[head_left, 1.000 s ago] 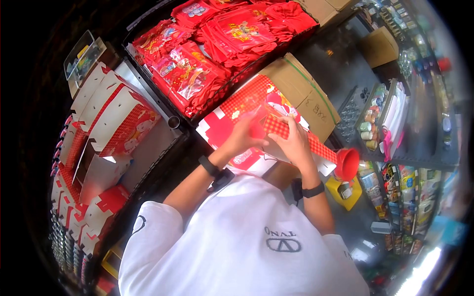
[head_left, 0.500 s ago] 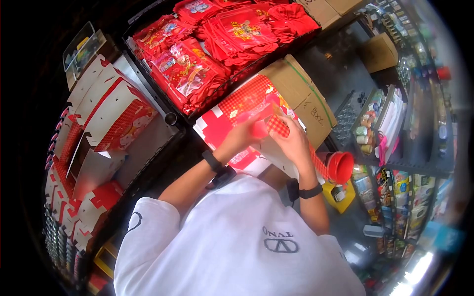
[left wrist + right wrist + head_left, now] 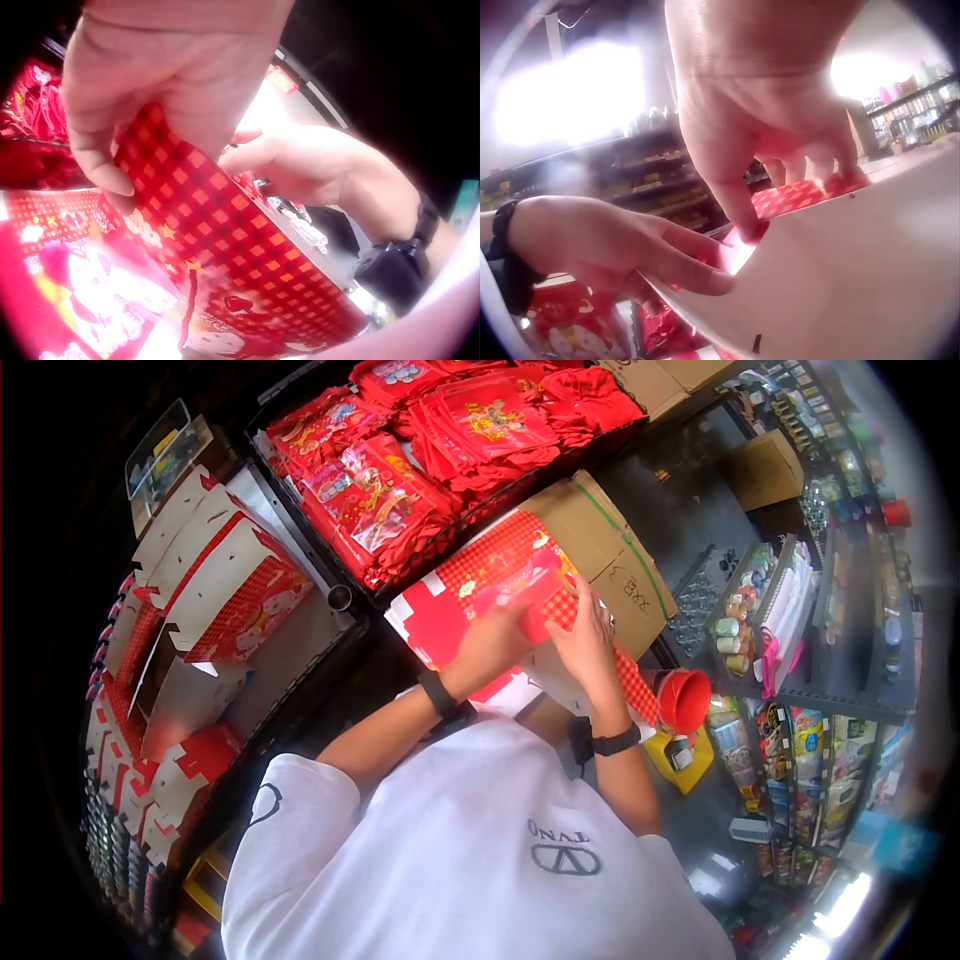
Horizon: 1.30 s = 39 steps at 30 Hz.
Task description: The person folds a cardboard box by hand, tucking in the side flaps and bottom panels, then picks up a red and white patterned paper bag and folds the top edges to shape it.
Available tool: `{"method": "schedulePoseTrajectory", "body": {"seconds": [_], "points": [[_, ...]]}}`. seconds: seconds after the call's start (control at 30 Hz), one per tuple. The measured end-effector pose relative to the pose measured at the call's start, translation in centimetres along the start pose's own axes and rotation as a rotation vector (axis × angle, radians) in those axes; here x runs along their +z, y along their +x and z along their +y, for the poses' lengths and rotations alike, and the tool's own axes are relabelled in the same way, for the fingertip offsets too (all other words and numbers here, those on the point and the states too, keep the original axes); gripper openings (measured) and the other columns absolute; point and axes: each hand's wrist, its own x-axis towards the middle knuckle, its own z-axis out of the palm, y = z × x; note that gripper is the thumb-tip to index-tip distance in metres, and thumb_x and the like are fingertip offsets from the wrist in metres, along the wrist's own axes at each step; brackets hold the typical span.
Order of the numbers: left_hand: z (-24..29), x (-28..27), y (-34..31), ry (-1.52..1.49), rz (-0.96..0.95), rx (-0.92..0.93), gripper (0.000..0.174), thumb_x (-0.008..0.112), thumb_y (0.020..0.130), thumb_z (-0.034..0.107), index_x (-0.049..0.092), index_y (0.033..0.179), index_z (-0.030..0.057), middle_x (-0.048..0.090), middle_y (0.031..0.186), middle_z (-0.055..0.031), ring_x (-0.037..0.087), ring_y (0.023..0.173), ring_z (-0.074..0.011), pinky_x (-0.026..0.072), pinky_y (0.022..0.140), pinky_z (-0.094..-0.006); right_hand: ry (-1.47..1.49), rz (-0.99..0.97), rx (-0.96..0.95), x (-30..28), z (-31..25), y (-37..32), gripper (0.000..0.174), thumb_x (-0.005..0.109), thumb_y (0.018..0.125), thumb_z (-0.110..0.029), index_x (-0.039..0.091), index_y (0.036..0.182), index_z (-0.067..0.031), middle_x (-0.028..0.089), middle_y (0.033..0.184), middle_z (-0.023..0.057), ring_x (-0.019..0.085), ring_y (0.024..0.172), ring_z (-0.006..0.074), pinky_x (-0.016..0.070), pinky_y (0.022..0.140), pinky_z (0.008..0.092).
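A cardboard gift box, red-checked outside and white inside, is held between my two hands, partly folded. My left hand grips one of its panels; in the left wrist view the fingers and thumb close around the corner of the checked panel. My right hand pinches the box's edge, its thumb on the near side and fingers over a checked flap, as the right wrist view shows. The white inner face fills that view's lower right. Under the hands lie flat printed box sheets.
Red printed bags fill a black crate beyond the hands. A brown carton lies behind the sheets. Part-folded boxes are stacked at the left. A red cup-shaped thing is near my right forearm; goods shelves line the right.
The checked flap between my hands has tilted and is now more covered by them. My left hand has come closer to the right, whose fingers now reach further over the flap.
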Motion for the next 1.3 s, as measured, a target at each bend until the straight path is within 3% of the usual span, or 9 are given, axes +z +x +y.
{"method": "schedulePoseTrajectory", "body": {"seconds": [0.23, 0.43, 0.53, 0.63, 0.7, 0.8, 0.93, 1.13, 1.3], "points": [[2.3, -1.3, -0.6, 0.054, -0.081, -0.093, 0.075, 0.083, 0.085, 0.025, 0.052, 0.151, 0.0060, 0.067, 0.122, -0.0261, 0.071, 0.101, -0.0459, 0.0588, 0.085, -0.0498, 0.093, -0.070, -0.051, -1.1, 0.4, 0.1, 0.074, 0.086, 0.084, -0.019, 0.054, 0.151, -0.0076, 0.061, 0.146, 0.0190, 0.055, 0.135, 0.0414, 0.0392, 0.117, 0.0495], [0.1, 0.1, 0.0, 0.056, 0.054, 0.200, 0.072, 0.079, 0.091, 0.024, 0.048, 0.152, 0.0028, 0.067, 0.131, -0.0257, 0.071, 0.100, -0.0453, 0.0590, 0.085, -0.0508, 0.242, -0.103, -0.034, -2.2, 1.8, 0.4, 0.066, 0.086, 0.086, -0.018, 0.060, 0.146, -0.0032, 0.065, 0.142, 0.0206, 0.061, 0.133, 0.0316, 0.0459, 0.113, 0.0414], [0.2, -1.3, -0.4, -0.036, -0.029, 0.237, 0.059, 0.072, 0.098, 0.026, 0.053, 0.147, 0.0009, 0.070, 0.123, -0.0264, 0.071, 0.099, -0.0448, 0.0584, 0.084, -0.0497, 0.354, -0.102, 0.001, -2.3, 2.5, 0.5, 0.063, 0.086, 0.089, -0.019, 0.061, 0.144, -0.0009, 0.068, 0.138, 0.0200, 0.066, 0.126, 0.0265, 0.0505, 0.107, 0.0372], [1.1, -2.9, -0.4, -0.002, -0.155, 0.081, 0.042, 0.061, 0.107, 0.028, 0.061, 0.135, -0.0023, 0.073, 0.109, -0.0274, 0.070, 0.098, -0.0457, 0.0577, 0.084, -0.0463, 0.421, -0.109, 0.050, -2.3, 2.8, 0.4, 0.061, 0.085, 0.090, -0.021, 0.062, 0.143, 0.0005, 0.072, 0.131, 0.0185, 0.070, 0.117, 0.0235, 0.0530, 0.103, 0.0349], [0.6, -3.1, -0.2, -0.208, -0.060, 0.138, 0.039, 0.054, 0.112, 0.030, 0.064, 0.127, -0.0041, 0.074, 0.105, -0.0268, 0.072, 0.096, -0.0439, 0.0574, 0.083, -0.0446, 0.374, -0.087, 0.016, -2.7, 2.3, 0.4, 0.061, 0.086, 0.090, -0.022, 0.062, 0.142, 0.0008, 0.073, 0.127, 0.0178, 0.071, 0.113, 0.0228, 0.0540, 0.101, 0.0345], [-1.1, -2.0, 0.7, -0.325, -0.004, 0.115, 0.042, 0.046, 0.116, 0.032, 0.065, 0.122, -0.0056, 0.075, 0.101, -0.0259, 0.075, 0.094, -0.0385, 0.0573, 0.083, -0.0432, 0.304, -0.055, -0.005, -2.4, 1.8, 0.2, 0.060, 0.087, 0.089, -0.023, 0.064, 0.139, 0.0013, 0.073, 0.126, 0.0192, 0.072, 0.114, 0.0246, 0.0547, 0.101, 0.0357], [-1.7, -1.1, 0.9, -0.320, -0.053, 0.045, 0.045, 0.044, 0.117, 0.034, 0.064, 0.120, -0.0072, 0.076, 0.099, -0.0239, 0.077, 0.095, -0.0294, 0.0577, 0.083, -0.0424, 0.279, -0.019, -0.001, -1.7, 0.3, 0.0, 0.063, 0.088, 0.085, -0.022, 0.062, 0.137, 0.0011, 0.067, 0.135, 0.0214, 0.064, 0.127, 0.0373, 0.0491, 0.110, 0.0441], [-3.2, 0.3, 1.3, -0.507, 0.011, 0.032, 0.046, 0.046, 0.116, 0.033, 0.064, 0.117, -0.0096, 0.077, 0.100, -0.0227, 0.077, 0.095, -0.0305, 0.0579, 0.082, -0.0409, 0.169, 0.012, -0.049, -0.5, 1.3, -0.1, 0.067, 0.090, 0.081, -0.018, 0.057, 0.137, -0.0021, 0.063, 0.137, 0.0209, 0.056, 0.131, 0.0415, 0.0459, 0.112, 0.0483], [-1.5, -1.4, 1.2, -0.277, -0.017, -0.014, 0.040, 0.050, 0.115, 0.030, 0.066, 0.122, -0.0057, 0.075, 0.101, -0.0262, 0.078, 0.092, -0.0324, 0.0579, 0.081, -0.0400, 0.104, 0.064, -0.070, -0.1, 1.5, -0.2, 0.067, 0.092, 0.078, -0.016, 0.057, 0.134, -0.0033, 0.066, 0.130, 0.0194, 0.061, 0.125, 0.0401, 0.0480, 0.107, 0.0462]]}}
